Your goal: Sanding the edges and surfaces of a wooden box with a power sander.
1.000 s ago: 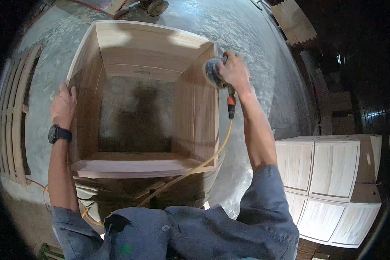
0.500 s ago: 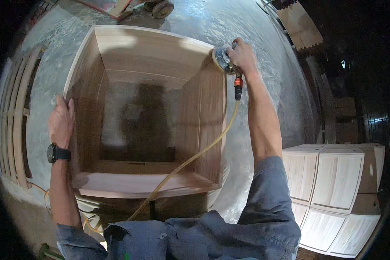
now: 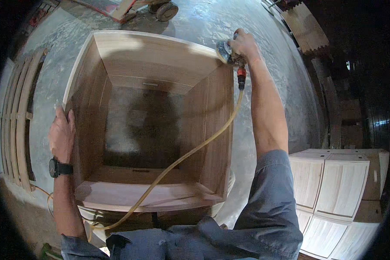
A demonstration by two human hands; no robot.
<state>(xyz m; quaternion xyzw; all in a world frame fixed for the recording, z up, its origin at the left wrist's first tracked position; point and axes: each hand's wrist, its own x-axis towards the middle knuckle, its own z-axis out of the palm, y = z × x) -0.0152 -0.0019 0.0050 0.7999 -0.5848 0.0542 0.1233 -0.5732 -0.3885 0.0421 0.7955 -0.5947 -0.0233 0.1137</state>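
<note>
An open wooden box [image 3: 147, 55] stands before us, in the middle of the view. Our right hand [image 3: 245, 45] is wrapped around a sander [image 3: 224, 51], tilted at the box's far right corner; our left hand [image 3: 61, 133] grips the left rim. Sanding looks under way at that corner, but we cannot tell which edges are already smooth or left to do. A yellow hose [image 3: 203, 144] runs from the sander across the box towards us. Slats [image 3: 19, 104] lie at left; pale cabinets [image 3: 342, 186] stand at right.
</note>
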